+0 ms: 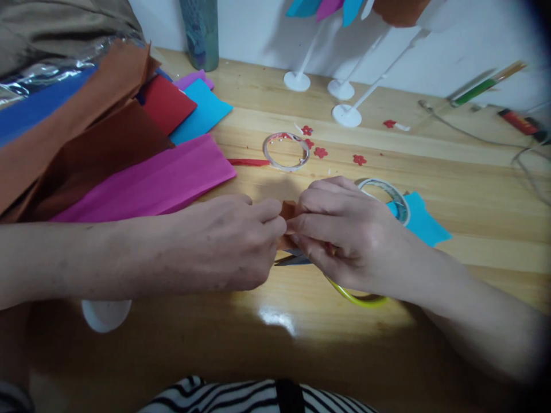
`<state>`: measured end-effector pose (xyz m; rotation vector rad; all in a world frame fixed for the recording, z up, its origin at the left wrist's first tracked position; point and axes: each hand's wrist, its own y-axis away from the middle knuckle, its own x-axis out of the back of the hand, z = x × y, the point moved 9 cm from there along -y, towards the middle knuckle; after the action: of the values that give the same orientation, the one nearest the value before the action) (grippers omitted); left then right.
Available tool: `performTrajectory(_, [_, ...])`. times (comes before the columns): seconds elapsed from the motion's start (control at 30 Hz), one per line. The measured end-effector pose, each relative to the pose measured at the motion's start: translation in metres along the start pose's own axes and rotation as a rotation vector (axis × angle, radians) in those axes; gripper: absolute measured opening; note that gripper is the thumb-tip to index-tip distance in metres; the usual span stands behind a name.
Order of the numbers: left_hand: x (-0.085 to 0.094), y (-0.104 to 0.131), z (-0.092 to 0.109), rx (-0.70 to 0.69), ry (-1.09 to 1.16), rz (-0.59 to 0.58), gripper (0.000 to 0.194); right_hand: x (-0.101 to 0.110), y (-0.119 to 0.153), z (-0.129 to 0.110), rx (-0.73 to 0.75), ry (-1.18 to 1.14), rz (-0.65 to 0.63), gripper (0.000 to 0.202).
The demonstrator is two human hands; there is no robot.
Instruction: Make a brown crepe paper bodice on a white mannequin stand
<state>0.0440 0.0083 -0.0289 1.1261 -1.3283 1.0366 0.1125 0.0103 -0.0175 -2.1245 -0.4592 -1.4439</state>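
Note:
Between my two hands is a small brown piece of paper or felt point(287, 210), mostly hidden by fingers. My left hand point(241, 244) pinches its left side, knuckles up. From the right, my right hand point(348, 229) grips the same piece with thumb and fingers. Beneath the right hand lie scissors point(295, 258), blades pointing left and a yellow handle showing below the palm. Just behind that hand, a roll of white tape point(394, 198) stands by a light-blue sheet piece point(424, 221).
Folded brown, red, blue and magenta sheets point(172, 175) spread over the left. Behind are a clear tape ring point(286, 152), small red flowers point(321, 152), stands with white bases point(346, 115) and a bottle point(200, 34). A cable point(477, 137) and green-handled tool point(476, 92) lie right.

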Motion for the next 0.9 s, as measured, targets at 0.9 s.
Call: performTrajectory(0.9, [0.007,0.002,-0.024,0.209,0.327,-0.009,0.028,0.075,0.025,0.027,-0.199,0.005,0.583,0.013])
